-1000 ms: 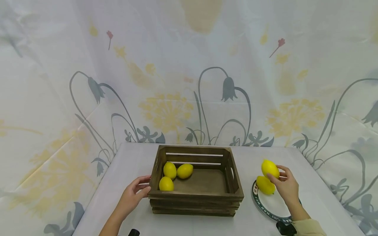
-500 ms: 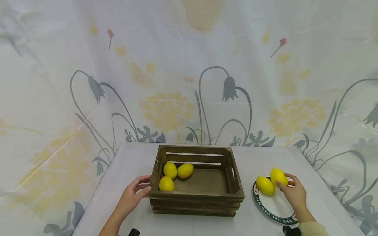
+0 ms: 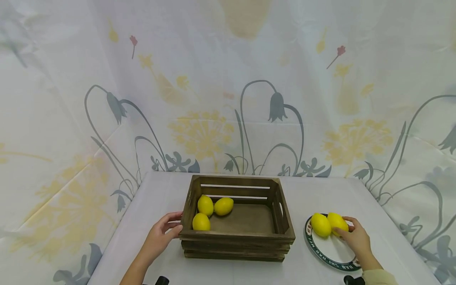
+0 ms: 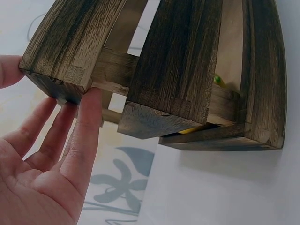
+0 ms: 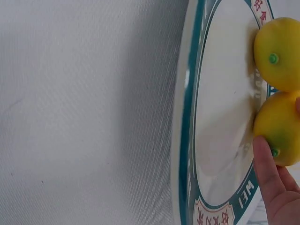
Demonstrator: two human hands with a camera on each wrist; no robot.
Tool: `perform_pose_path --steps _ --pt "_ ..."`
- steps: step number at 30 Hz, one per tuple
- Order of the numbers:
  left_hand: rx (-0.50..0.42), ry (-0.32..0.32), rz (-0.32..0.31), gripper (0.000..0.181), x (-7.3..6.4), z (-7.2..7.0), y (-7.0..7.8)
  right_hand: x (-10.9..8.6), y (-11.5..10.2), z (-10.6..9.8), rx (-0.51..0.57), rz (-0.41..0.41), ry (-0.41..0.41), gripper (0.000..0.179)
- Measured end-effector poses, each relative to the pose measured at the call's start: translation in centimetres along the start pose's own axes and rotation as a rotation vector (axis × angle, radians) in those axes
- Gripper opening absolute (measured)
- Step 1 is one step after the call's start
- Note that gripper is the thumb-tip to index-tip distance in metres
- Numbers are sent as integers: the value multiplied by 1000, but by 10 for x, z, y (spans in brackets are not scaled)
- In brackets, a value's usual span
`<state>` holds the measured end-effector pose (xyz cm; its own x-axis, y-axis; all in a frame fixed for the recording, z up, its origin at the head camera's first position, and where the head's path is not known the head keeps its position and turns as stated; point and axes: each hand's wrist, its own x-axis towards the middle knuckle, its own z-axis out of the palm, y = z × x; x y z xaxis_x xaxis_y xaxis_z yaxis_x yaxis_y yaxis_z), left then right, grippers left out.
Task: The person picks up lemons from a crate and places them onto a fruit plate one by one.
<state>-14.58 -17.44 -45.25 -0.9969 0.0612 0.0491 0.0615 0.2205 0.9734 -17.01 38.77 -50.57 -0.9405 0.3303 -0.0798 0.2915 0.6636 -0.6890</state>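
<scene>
You're pinching a lemon (image 3: 338,223) w/ R hand (image 3: 357,239) at the plate's (image 3: 329,262) far edge, against a 2nd lemon (image 3: 320,225); L hand (image 3: 160,233) is touching the crate's (image 3: 235,244) near-L corner, fingers spread (3 more lemons (image 3: 223,206) lying twd its L edge).

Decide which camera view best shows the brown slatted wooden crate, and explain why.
The head view shows the brown slatted wooden crate best: its rectangular outline and open interior are visible. The left wrist view gives only a close, cropped look at its slats; the right wrist view shows none of it.
</scene>
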Motion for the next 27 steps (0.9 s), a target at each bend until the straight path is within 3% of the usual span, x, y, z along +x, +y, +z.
perform_pose_path --steps 5,14,16,23,27 --pt "-5 -1 0 38 0 0 1 -2 -2 -2 -11 -15 -2 69" --pt "-11 -5 -10 39 1 0 1 -5 -6 -12 1 -22 98 59" --pt "-16 -6 -15 39 0 0 3 3 4 -10 7 -32 127 62" --pt "-24 -6 -26 39 -1 0 3 57 70 5 9 -84 231 72" --pt "-17 0 -26 39 -1 0 1 67 72 5 28 -114 268 71"
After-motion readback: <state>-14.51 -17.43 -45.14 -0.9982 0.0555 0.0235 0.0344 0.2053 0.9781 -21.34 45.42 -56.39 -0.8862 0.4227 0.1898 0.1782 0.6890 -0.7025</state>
